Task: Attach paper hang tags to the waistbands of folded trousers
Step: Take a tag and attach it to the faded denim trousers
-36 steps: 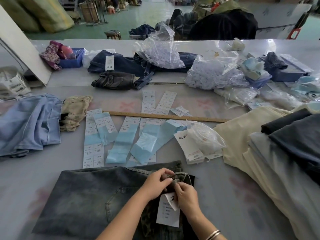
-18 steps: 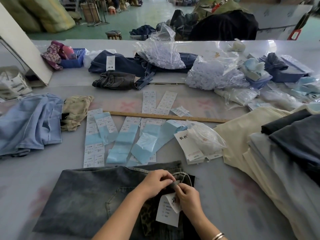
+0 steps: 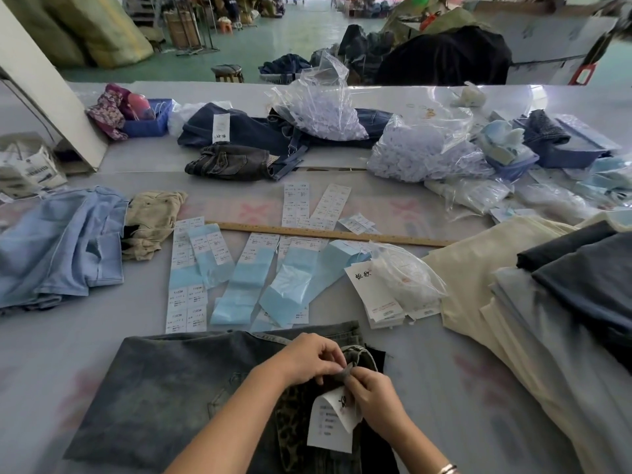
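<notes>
Two hands: we had both hands together at the waistband corner of the folded trousers, at the near edge of the table.
Left hand: we curled its fingers and pinched a small grey fabric tab at the waistband, which we judged to be a belt loop.
Right hand: we pinched the top of the hang tag between thumb and fingertips, just right of the tab; a bracelet sat on that wrist.
Tag position: the white paper tag hung below and slightly left of our right hand, lying on the trousers, its top corner bent over.
Tag handling: we judged it light, thin and easily creased, so the hold belonged at the top edge near its string or fastener, which we could not make out.
Trousers handling: we judged the washed denim heavy, limp and unlikely to slide, so only the loop needed lifting.
Spare tags: a stack lay far right of our hands, beside a clear bag.
Label strips: rows lay beyond the trousers, near a wooden ruler.
</notes>
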`<state>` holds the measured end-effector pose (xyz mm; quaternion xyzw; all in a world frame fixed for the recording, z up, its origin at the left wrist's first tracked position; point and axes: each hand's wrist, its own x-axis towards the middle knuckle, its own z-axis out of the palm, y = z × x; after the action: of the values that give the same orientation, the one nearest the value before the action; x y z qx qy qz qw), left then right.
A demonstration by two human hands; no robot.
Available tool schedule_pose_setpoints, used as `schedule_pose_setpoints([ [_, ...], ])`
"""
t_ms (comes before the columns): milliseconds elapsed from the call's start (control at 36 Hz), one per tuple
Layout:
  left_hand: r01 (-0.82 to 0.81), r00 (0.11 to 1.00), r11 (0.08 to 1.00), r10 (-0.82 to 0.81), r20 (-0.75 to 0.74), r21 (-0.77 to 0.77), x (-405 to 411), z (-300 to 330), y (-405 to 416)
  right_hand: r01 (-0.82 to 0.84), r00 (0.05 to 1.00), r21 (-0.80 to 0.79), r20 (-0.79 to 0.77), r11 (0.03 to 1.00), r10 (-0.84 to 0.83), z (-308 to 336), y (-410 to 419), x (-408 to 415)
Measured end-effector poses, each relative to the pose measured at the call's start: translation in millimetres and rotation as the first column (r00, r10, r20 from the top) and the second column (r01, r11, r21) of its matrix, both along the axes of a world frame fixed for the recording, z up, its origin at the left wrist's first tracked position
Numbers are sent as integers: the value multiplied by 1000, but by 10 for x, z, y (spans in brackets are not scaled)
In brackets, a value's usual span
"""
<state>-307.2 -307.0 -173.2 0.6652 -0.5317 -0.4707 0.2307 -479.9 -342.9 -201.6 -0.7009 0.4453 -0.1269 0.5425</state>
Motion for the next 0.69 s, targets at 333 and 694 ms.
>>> schedule_pose_setpoints([
  [333, -7, 995, 996, 16, 94, -94, -50, -120, 31, 72, 995, -27, -73, 997, -74, -73, 41, 37],
  [694, -212, 967, 968, 228, 117, -136, -223, -255, 102, 114, 990, 27, -81, 993, -112, 13, 35, 48],
])
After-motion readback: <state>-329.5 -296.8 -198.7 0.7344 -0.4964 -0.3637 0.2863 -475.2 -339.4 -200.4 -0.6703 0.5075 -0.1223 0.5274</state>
